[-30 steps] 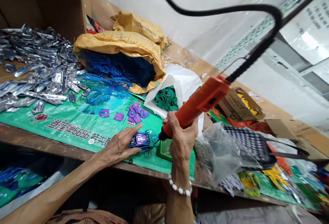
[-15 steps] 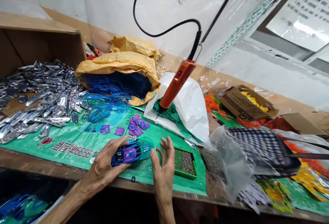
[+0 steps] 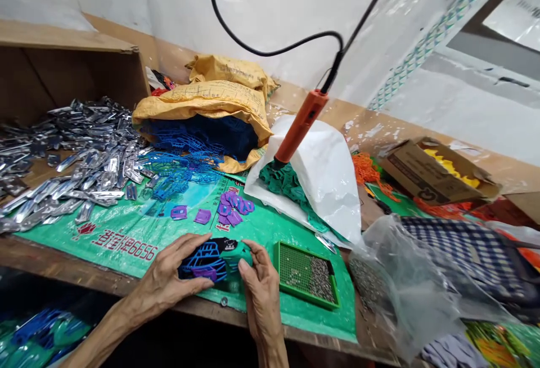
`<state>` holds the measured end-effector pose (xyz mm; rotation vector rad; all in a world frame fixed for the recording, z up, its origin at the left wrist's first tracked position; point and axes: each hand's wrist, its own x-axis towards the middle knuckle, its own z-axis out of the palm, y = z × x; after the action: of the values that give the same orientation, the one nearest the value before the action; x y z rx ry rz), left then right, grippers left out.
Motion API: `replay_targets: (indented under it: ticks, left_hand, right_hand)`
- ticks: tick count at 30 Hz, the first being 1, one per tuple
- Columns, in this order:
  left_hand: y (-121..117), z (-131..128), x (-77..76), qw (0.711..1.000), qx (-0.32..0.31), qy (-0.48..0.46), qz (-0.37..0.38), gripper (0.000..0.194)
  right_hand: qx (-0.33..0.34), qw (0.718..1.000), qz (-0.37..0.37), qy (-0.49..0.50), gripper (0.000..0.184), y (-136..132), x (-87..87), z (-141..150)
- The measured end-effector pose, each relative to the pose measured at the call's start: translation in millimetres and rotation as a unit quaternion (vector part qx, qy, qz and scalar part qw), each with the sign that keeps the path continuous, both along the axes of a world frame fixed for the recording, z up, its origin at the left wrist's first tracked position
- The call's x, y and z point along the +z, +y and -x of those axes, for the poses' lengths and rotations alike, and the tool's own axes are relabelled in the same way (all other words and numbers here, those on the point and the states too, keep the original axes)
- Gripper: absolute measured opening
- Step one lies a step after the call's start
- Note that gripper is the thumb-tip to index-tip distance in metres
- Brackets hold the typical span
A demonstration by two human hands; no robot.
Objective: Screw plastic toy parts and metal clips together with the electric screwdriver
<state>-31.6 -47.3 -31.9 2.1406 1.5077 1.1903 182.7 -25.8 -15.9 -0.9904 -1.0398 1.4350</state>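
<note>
A toy car body (image 3: 207, 256) with a blue lattice frame, a purple panel and a green end is held low over the front of the green sheet. My left hand (image 3: 171, 272) is closed round its blue left end, thumb along the near side. At the green end my right hand (image 3: 261, 281) grips with thumb and fingers. The car is tipped, so its purple panel faces the near edge. Loose purple panels (image 3: 232, 206) lie just beyond it. To the right of my right hand is a green tray (image 3: 307, 275) of small metal screws.
An orange electric screwdriver (image 3: 301, 126) hangs on a cord above a white bag (image 3: 331, 171) of green parts. Silvery parts (image 3: 101, 171) are heaped at left. A yellow sack (image 3: 202, 98) spills blue frames. A clear plastic bag (image 3: 400, 278) lies at right.
My right hand has moved left and closed on the green end of the toy car. The car has been tilted, turning its purple panel towards the near side. The view has shifted slightly.
</note>
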Motion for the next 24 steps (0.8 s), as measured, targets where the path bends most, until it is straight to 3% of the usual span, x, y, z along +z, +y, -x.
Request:
replay_targets:
  ticks: [4, 11, 17, 24]
  left_hand:
    - [-8, 13, -4.0, 0.997, 0.026, 0.042, -0.059, 0.051]
    - [-20, 6, -16.9, 0.989, 0.055, 0.105, -0.092, 0.049]
    - [-15, -11, 2.7, 0.991, 0.045, 0.113, -0.051, 0.063]
    - [-12, -18, 17.4, 0.993, 0.056, 0.106, -0.010, 0.052]
  right_hand:
    - [-0.010, 0.997, -0.017, -0.070, 0.049, 1, -8.0, -2]
    - [-0.031, 0.992, 0.029, -0.121, 0.062, 6, -17.9, -3]
    - [-0.066, 0.976, -0.014, -0.206, 0.064, 15, -18.2, -7]
    - [-0.051, 0.959, -0.042, -0.275, 0.072, 19, -16.3, -9]
